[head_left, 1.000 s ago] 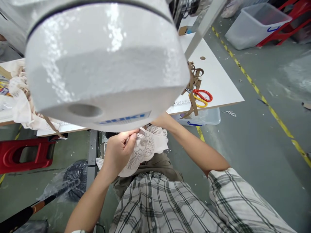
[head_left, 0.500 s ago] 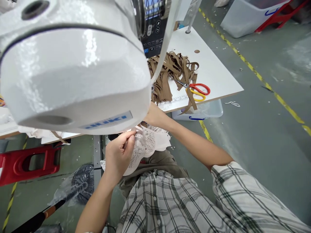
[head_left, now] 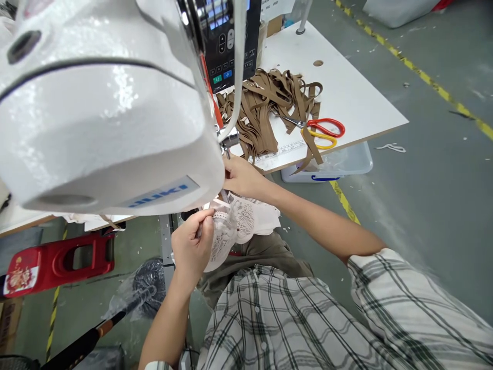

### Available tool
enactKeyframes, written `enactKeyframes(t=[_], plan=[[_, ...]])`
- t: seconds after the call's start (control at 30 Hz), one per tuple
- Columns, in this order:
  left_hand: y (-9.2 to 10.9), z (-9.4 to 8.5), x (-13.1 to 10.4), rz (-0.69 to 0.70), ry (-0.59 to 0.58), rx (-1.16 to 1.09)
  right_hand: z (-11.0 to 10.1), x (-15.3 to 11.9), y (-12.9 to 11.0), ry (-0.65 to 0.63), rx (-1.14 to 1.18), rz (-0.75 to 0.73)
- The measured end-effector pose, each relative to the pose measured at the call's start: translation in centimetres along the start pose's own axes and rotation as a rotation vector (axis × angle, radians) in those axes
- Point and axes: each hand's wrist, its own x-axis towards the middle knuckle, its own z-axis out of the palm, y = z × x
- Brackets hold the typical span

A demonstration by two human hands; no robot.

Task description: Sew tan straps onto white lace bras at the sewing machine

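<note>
A white lace bra [head_left: 243, 218] hangs below the front edge of the sewing machine [head_left: 115, 139] and over my lap. My left hand [head_left: 192, 246] is closed on the bra's edge, thumb and forefinger pinching it near a narrow white strap [head_left: 221, 203]. Beside the machine's head, my right hand [head_left: 248, 179] reaches in with curled fingers. Its fingertips are partly hidden by the machine head, and what they hold cannot be made out. The needle area is also hidden behind the head.
Brown fabric strips [head_left: 265, 113] lie piled on the white table [head_left: 358, 108], with red-and-yellow-handled scissors [head_left: 327, 131] by its front edge. Under that edge sits a clear plastic bin [head_left: 346, 162]. A control panel [head_left: 231, 51] stands behind the machine. A red stool [head_left: 65, 262] is at left.
My view has shifted, so the machine head sits further left and more of the table and my right hand shows. My left hand keeps its pinch on the bra.
</note>
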Motion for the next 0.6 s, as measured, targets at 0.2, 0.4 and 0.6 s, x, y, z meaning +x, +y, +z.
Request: enactKeyframes(t=[0.2,0.4,0.6], plan=[[0.0,0.0,-0.2,-0.022,0.02,0.01,0.1,0.0,0.1,0.01,-0.014,-0.02],[0.4,0.0,-0.1,-0.036,0.055,0.011,0.2,-0.1,0.0,0.042,0.002,0.0],[-0.8,0.2,-0.4,-0.009,0.081,0.016,0.5,-0.1,0.2,0.061,0.001,0.0]])
